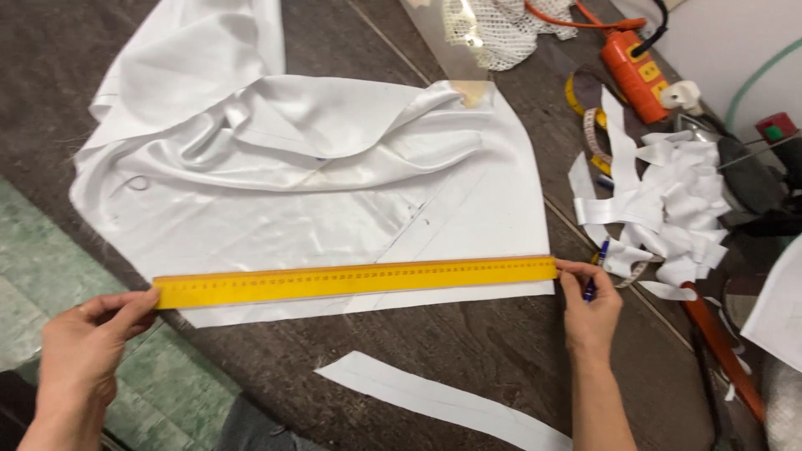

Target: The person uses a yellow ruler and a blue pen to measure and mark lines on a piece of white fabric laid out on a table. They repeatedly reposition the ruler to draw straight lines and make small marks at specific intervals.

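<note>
A long yellow ruler (355,281) lies across the near edge of a white satin cloth (334,184) spread on a dark wooden table (468,342). My left hand (83,347) pinches the ruler's left end with thumb and fingers. My right hand (589,309) presses fingertips on the ruler's right end while holding a blue pen (596,271). Faint drawn lines run over the cloth above the ruler.
A cut white strip (443,402) lies on the table near me. A heap of white strips (660,213) sits to the right with a yellow tape measure (591,125), an orange power strip (635,67), and white netting (493,29) at the back. Green floor shows at the left.
</note>
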